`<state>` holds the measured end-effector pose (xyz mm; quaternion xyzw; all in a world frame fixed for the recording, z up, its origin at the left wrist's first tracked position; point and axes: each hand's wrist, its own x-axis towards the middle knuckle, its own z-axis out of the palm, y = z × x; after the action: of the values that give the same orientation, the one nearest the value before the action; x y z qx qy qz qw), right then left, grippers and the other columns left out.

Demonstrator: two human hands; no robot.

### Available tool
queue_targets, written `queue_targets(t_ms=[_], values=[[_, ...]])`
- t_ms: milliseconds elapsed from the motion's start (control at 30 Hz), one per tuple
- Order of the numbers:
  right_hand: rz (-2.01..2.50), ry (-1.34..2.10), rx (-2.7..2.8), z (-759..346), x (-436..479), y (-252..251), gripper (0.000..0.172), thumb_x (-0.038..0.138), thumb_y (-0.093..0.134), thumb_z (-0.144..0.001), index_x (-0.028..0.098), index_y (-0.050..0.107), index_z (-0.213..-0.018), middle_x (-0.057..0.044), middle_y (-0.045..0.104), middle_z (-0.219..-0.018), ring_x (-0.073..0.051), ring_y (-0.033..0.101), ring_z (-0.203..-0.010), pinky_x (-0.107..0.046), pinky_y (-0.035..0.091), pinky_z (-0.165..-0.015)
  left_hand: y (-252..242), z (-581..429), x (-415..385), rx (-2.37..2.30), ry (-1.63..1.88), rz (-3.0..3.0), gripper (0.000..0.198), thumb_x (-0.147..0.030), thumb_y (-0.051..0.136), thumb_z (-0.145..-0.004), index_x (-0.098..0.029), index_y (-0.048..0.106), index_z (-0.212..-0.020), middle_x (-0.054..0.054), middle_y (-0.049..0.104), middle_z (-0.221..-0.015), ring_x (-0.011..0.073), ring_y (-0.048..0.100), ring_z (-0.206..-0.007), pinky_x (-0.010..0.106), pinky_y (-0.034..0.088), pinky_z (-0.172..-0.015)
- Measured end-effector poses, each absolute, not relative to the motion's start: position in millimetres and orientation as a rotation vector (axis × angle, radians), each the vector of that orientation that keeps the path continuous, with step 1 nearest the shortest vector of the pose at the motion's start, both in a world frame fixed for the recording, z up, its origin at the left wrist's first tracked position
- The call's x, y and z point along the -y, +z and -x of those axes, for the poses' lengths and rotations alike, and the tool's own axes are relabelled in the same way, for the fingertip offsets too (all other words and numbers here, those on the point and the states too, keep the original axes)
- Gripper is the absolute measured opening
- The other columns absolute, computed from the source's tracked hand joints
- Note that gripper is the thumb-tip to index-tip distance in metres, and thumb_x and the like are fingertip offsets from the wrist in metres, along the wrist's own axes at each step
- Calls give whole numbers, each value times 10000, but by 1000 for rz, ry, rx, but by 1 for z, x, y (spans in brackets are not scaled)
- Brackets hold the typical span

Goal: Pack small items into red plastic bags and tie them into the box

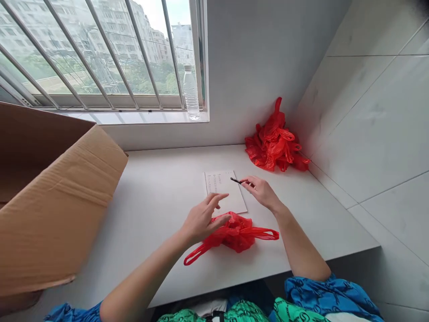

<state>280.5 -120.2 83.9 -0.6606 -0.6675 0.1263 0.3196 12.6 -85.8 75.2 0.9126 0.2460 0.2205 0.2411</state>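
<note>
Bench [157, 223] inspected from the head view, with the window ahead. Hands are apart, not working on one item together. Right hand [262, 192] pinches a black pen [236, 180] between thumb and fingers, its dark end over the upper right part of a sheet of paper [224, 190] bearing short lines of small print. Contact between pen and sheet cannot be confirmed. Left hand [203, 220] is open, fingers spread, directly above a crumpled red plastic bag [234, 233] lying near the bench's front edge, its handles stretched out to both sides. The lower edge of the hand is at or on the bag; contact cannot be confirmed from this angle. The bag lies against the sheet's lower edge. Step in hand: pen poised at the sheet, one bag set out beside it. A heap of red bags [275, 141] sits in the corner against the tiled wall [368, 129]. A cardboard box [56, 192] stands at left. A water bottle [191, 94] stands on the window sill [134, 117].
</note>
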Motion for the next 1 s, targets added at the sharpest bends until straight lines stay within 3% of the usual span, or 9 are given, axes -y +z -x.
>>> queue_targets(t_ms=[67, 267, 367, 500, 700, 767, 867, 933, 1000], values=[[1607, 525, 1842, -254, 124, 96, 246, 355, 543, -944, 256, 681, -1122, -21, 690, -954, -150, 614, -744, -284, 485, -705, 75, -18, 71, -798, 787, -2635, 575, -441, 518, -971, -278, 328, -1488, 114, 527, -1359, 238, 621, -1065, 336, 517, -783], [1536, 827, 1720, -240, 134, 109, 274, 346, 664, -865, 241, 677, -1118, -19, 714, -885, -153, 636, -754, -280, 494, -667, 56, -23, 48, -830, 777, -2904, 196, -291, 474, -1009, -212, 632, -1093, 47, 669, -920, 209, 613, -867, 327, 443, -748], [1426, 1034, 1382, -249, 132, 98, 344, 432, 740, -806, 205, 678, -1058, -27, 704, -836, -133, 614, -663, -263, 501, -602, 52, -20, 51, -791, 801, -2760, 267, -356, 410, -1032, -196, 624, -1027, 30, 668, -884, 174, 596, -786, 288, 411, -679], [1267, 1158, 1165, -235, 120, 77, 373, 537, 665, -850, 166, 686, -884, -2, 637, -709, -88, 533, -528, -225, 464, -493, 48, -24, 56, -749, 706, -2542, 363, -409, 352, -1036, -198, 594, -868, 12, 637, -824, 148, 556, -709, 260, 368, -623], [1226, 933, 965, -244, 104, 71, 354, 505, 645, -859, 176, 659, -728, 37, 552, -526, -72, 457, -422, -194, 396, -399, 33, -18, 52, -661, 540, -2180, 439, -412, 255, -1035, -199, 458, -709, -30, 518, -650, 128, 469, -602, 248, 361, -625], [1214, 807, 836, -257, 100, 73, 334, 509, 626, -869, 183, 685, -823, 33, 577, -559, -75, 479, -450, -191, 433, -423, 27, -11, 46, -713, 573, -2097, 445, -411, 247, -1029, -200, 423, -679, -29, 493, -632, 129, 454, -596, 248, 363, -625], [1314, 816, 929, -260, 90, 69, 423, 558, 608, -872, 194, 696, -1070, -31, 689, -800, -120, 612, -644, -251, 569, -576, 19, -4, 39, -860, 635, -2056, 438, -427, 287, -1015, -201, 442, -673, -19, 529, -654, 134, 474, -612, 253, 367, -631], [1404, 824, 1034, -249, 80, 59, 438, 561, 674, -816, 203, 697, -1068, -53, 694, -928, -157, 645, -788, -289, 609, -646, 16, -3, 37, -886, 624, -2067, 431, -430, 307, -1009, -202, 466, -679, -13, 565, -670, 137, 495, -619, 256, 376, -640], [1493, 762, 1093, -235, 69, 45, 395, 537, 727, -767, 206, 691, -979, -42, 684, -927, -163, 643, -790, -288, 611, -633, 15, -2, 35, -838, 593, -2075, 428, -428, 312, -1010, -205, 479, -686, -10, 585, -672, 139, 511, -618, 257, 390, -649]])
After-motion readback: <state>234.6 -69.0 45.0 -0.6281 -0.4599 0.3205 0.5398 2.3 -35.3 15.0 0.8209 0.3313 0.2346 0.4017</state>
